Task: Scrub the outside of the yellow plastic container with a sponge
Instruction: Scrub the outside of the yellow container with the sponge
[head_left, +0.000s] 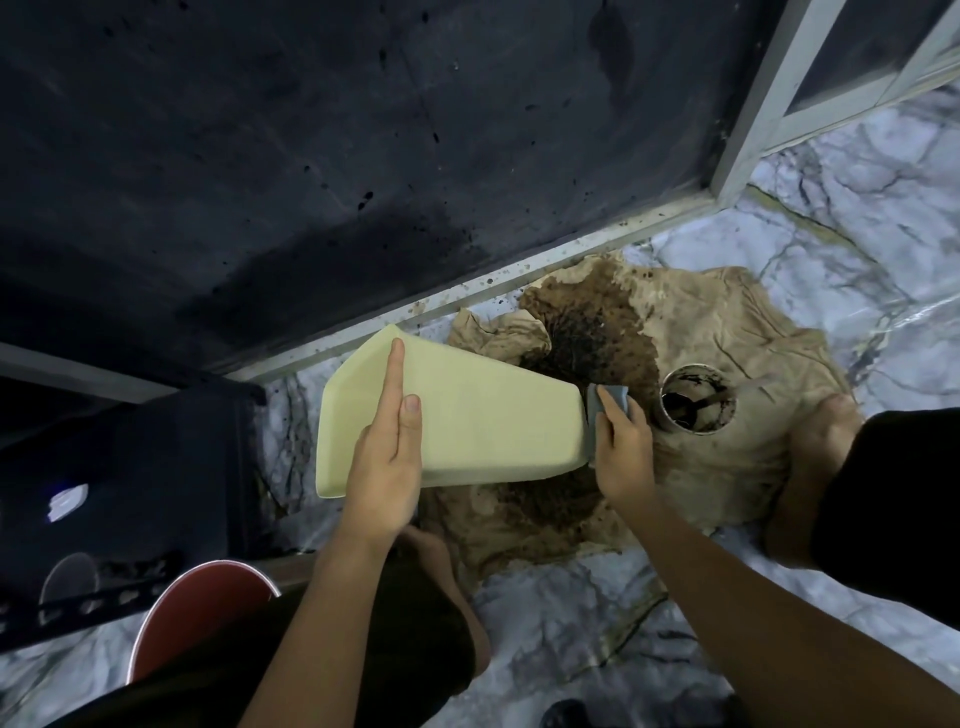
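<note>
Hands work on a yellow plastic container (467, 421) held in the air above a stained brown cloth (691, 395) spread on the marble floor (597, 623). The container lies on its side, its wider end toward the person's left and its narrower base toward the right. The left hand (387, 467) grasps the upper side wall, forefinger stretched out straight along the plastic and thumb laid flat beside it; the other fingers are hidden under the container. The right hand (623, 447) grips a grey sponge (602, 415) and presses it against the container's narrow base end. Just beyond the right hand, a white round cup (698, 400) stands on the cloth, its inside smeared dark, with a dark spoon-like tool lying in it. A wet brown patch with dark soil-like grit covers the middle of the cloth beneath the container. A bare foot (826, 421) rests on the cloth's right edge. At lower left, a red bucket (192, 613) with a pale rim sits near a dark wall (311, 156).
</note>
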